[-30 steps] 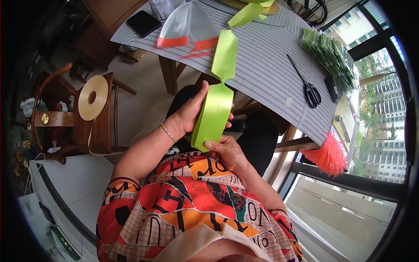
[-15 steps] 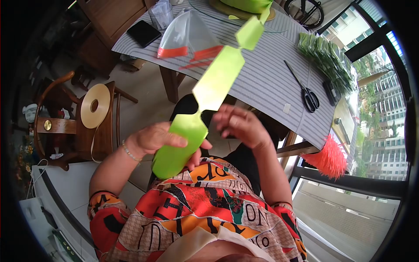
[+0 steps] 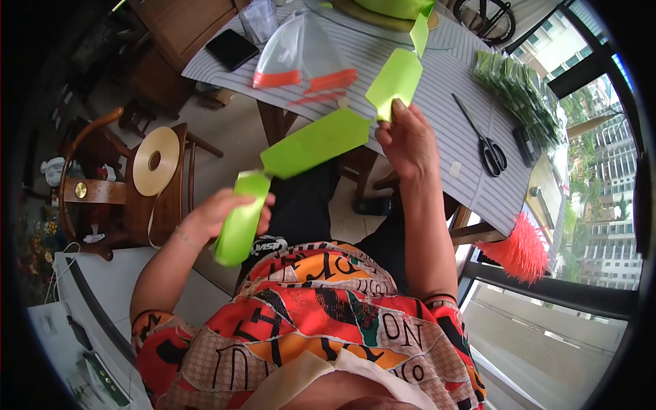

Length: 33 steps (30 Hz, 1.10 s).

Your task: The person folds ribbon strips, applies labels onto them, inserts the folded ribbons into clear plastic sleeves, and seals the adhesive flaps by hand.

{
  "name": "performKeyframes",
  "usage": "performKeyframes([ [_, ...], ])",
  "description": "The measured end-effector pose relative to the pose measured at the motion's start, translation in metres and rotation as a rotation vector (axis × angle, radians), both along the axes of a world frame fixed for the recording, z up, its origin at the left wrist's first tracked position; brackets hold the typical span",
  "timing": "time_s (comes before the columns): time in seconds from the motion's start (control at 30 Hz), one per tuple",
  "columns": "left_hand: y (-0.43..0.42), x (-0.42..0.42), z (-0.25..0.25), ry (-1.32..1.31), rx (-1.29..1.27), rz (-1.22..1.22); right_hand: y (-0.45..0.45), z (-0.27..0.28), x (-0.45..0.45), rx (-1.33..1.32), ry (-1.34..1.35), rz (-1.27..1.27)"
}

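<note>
A bright green strip [image 3: 318, 142], notched into linked segments, stretches between my two hands. My left hand [image 3: 213, 213] is closed around a folded stack of its segments [image 3: 238, 236], with the thumb across the front. My right hand [image 3: 415, 140] pinches the lower end of a farther segment [image 3: 395, 80] between thumb and fingers, over the table's near edge. Beyond that pinch the strip runs up to a green roll [image 3: 389, 7] at the top of the view. The roll's far side is cut off by the frame.
On the striped tablecloth [image 3: 437, 89] lie black scissors [image 3: 492, 156], a phone [image 3: 232, 49], clear bags with red edges [image 3: 301, 55] and green packets [image 3: 519, 89]. Red fringe [image 3: 523, 249] hangs at the right. A tan ribbon roll [image 3: 154, 161] rests on the wooden chair [image 3: 137, 212].
My right hand has moved up and away and now grips the strip. My left hand has shifted left and slightly down with the folded stack, and the strip's middle segment has swung flatter.
</note>
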<state>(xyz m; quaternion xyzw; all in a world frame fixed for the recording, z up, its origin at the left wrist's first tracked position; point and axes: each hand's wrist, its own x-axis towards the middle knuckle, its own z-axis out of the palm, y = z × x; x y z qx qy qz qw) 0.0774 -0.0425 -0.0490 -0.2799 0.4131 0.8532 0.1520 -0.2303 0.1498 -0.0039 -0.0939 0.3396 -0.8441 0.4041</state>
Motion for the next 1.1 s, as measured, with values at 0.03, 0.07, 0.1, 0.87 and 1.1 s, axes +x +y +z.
performKeyframes([
  [0.03, -0.002, -0.014, -0.015, 0.038, -0.003, 0.072, 0.011, 0.001, 0.008, 0.031, -0.006, 0.022],
  [0.07, 0.0, -0.03, -0.027, 0.074, -0.006, 0.146, 0.022, -0.001, 0.017, 0.064, -0.013, 0.046],
  [0.1, 0.002, -0.048, -0.034, 0.087, 0.026, 0.197, 0.032, -0.012, 0.024, 0.04, 0.001, 0.085],
  [0.87, 0.082, -0.13, -0.044, 0.437, 0.312, 0.043, 0.074, -0.095, 0.131, 0.482, 0.032, 0.424],
  [1.1, 0.074, -0.11, -0.007, 0.411, 0.091, -0.111, 0.073, -0.086, 0.12, 0.407, 0.143, 0.672],
])
